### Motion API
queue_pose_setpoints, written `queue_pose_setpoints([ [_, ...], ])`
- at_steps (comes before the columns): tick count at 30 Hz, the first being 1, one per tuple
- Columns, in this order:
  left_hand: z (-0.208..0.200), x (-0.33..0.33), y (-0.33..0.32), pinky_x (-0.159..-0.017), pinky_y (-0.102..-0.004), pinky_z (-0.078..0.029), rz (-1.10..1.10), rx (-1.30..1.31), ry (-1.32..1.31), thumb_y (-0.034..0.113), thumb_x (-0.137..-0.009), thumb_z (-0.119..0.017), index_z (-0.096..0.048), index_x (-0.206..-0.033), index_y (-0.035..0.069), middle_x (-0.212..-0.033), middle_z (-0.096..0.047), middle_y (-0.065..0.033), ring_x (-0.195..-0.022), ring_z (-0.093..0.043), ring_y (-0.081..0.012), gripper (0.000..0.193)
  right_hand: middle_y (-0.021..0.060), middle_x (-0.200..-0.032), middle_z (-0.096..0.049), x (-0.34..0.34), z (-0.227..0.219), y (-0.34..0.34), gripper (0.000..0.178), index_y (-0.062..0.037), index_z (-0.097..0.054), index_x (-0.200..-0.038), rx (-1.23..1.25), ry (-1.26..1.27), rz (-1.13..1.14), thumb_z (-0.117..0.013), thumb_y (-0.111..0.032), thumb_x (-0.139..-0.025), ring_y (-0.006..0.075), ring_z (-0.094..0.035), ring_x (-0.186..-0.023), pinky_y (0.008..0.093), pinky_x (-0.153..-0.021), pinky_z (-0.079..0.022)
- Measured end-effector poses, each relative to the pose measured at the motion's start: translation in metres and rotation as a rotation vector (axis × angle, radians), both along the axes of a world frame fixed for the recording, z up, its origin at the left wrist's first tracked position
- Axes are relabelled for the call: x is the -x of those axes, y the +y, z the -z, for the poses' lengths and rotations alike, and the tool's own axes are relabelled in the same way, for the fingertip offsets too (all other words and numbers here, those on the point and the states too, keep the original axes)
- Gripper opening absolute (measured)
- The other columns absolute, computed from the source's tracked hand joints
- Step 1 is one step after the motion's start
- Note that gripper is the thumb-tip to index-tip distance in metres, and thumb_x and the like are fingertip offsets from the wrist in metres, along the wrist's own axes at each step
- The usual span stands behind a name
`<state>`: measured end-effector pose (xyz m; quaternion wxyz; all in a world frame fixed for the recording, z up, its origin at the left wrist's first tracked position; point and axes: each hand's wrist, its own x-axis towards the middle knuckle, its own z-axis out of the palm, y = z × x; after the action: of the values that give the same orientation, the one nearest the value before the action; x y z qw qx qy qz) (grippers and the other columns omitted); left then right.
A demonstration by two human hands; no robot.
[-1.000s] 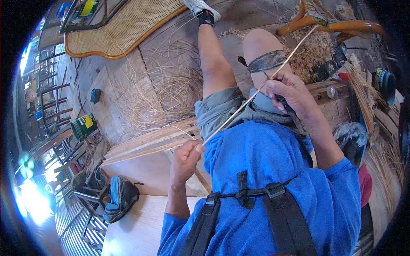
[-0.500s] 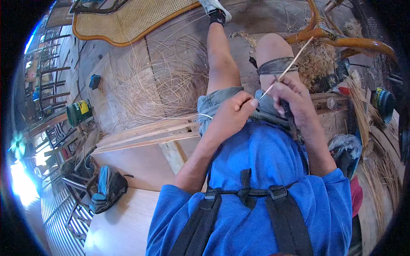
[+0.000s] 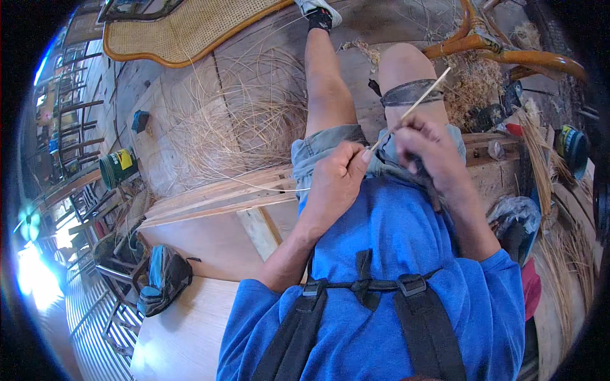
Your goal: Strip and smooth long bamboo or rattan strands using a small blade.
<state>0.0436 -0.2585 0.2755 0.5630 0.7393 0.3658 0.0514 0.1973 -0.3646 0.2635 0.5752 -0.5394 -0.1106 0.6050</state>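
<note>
A thin, pale rattan strip [image 3: 420,100] slants up and away across my lap. My left hand [image 3: 338,181] is closed on it, with thumb and forefinger pinching the strip above my left thigh. A length of the strip comes out past the left wrist and trails over the boards. My right hand [image 3: 427,145] is closed round the strip farther up, close by the left one. Slight motion blurs its fingers. Something dark and narrow shows under the right palm; its kind is mostly hidden. A dark band [image 3: 413,93] is wrapped below my right knee.
A loose tangle of rattan strands [image 3: 238,120] covers the floor at left. Beyond lies a woven cane panel [image 3: 190,32] with a wooden rim. A curved wooden frame [image 3: 534,62] and shavings [image 3: 473,89] are at far right. A green tub [image 3: 117,166] stands left; rattan bundles [image 3: 562,267] lie right.
Both hands have shifted slightly left, and the right hand has come nearer the left. The strip's far end has dropped toward me and leftward. Both hands keep their hold.
</note>
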Motion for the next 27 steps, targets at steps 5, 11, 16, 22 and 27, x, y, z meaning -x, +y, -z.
queue_pose_setpoints([
  [5,-0.008,-0.002,-0.003,-0.057,-0.0216,-0.039,0.002,0.069,0.053,0.022,-0.091,-0.051,-0.057,-0.091,0.001,-0.066,-0.05,0.002,-0.063,-0.044,-0.0052,0.022,-0.0005,-0.068,-0.051,0.012,-0.012,0.004,0.019,-0.0057,-0.051,-0.094,-0.008,0.064,-0.057,-0.059,-0.019,-0.084,0.0044,-0.044,-0.048,0.0172,-0.042,-0.035],
  [11,-0.01,0.017,-0.004,-0.053,-0.0195,-0.036,-0.001,0.132,-0.028,0.02,-0.091,-0.05,-0.057,-0.091,0.002,-0.064,-0.048,0.0039,-0.059,-0.042,-0.0041,0.02,0.0008,-0.067,-0.049,0.015,-0.013,0.004,0.023,-0.0009,-0.052,-0.095,-0.086,0.164,-0.032,-0.058,-0.019,-0.082,0.0049,-0.042,-0.047,0.0171,-0.041,-0.033],
  [16,-0.026,0.042,-0.002,-0.054,-0.0212,-0.038,-0.08,0.28,0.082,0.016,-0.09,-0.051,-0.056,-0.089,0.002,-0.064,-0.049,0.0019,-0.059,-0.043,-0.0041,0.015,0.0014,-0.07,-0.05,0.006,-0.007,0.005,0.022,0.0,-0.051,-0.095,-0.093,0.189,-0.008,-0.056,-0.017,-0.083,0.0052,-0.043,-0.045,0.0167,-0.04,-0.034],
  [22,-0.034,0.049,-0.007,-0.052,-0.0207,-0.036,-0.116,0.233,0.07,0.016,-0.09,-0.051,-0.057,-0.088,0.003,-0.063,-0.048,0.0037,-0.059,-0.042,-0.003,0.015,0.0002,-0.061,-0.05,-0.013,-0.008,-0.002,0.02,-0.0037,-0.05,-0.094,-0.06,0.051,0.277,-0.058,-0.018,-0.084,0.0069,-0.043,-0.04,0.0183,-0.035,-0.032],
  [27,-0.018,0.037,-0.007,-0.052,-0.0203,-0.036,-0.127,0.221,0.038,0.017,-0.09,-0.051,-0.056,-0.088,0.003,-0.063,-0.047,0.0043,-0.06,-0.041,-0.0028,0.015,0.0018,-0.065,-0.053,0.029,-0.018,0.01,0.022,-0.0038,-0.05,-0.098,0.012,0.185,-0.153,-0.058,-0.015,-0.081,0.0065,-0.045,-0.043,0.0184,-0.037,-0.033],
])
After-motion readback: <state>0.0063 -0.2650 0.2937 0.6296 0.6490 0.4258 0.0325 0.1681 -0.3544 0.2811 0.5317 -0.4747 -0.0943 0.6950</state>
